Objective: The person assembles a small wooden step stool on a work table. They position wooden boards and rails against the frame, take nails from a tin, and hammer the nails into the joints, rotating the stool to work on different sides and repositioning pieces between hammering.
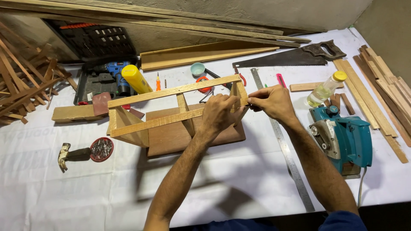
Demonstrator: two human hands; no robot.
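At the right end of the wooden frame (pixel 171 107), the left hand (pixel 218 114) is clenched over the nearer long rail, fingers curled down across the pale, smooth-planed strip, while the right hand (pixel 272 102) pinches the short end piece between thumb and fingertips, closed tight on the wood. The frame is a ladder-like box of thin light-coloured slats with cross pieces and a triangular brace at its left end; it sits on a darker, reddish flat board (pixel 171 139) in the middle of the white-covered table (pixel 85 188). Just right of the hands a long steel ruler (pixel 284 147) runs diagonally toward the near edge, dull grey and narrow. Beyond it stands a teal electric planer (pixel 344 139) with a blocky plastic body, and a clear bottle with a yellow cap (pixel 326 88). Behind the frame lie a yellow cylindrical can (pixel 136 79), a blue cordless drill (pixel 116 77) in a black case, and a toothed handsaw (pixel 291 56). At the left, a hammer (pixel 72 155) lies touching a round red tin of nails (pixel 102 149). Bundled wooden strips (pixel 381 90) lie along the right edge.
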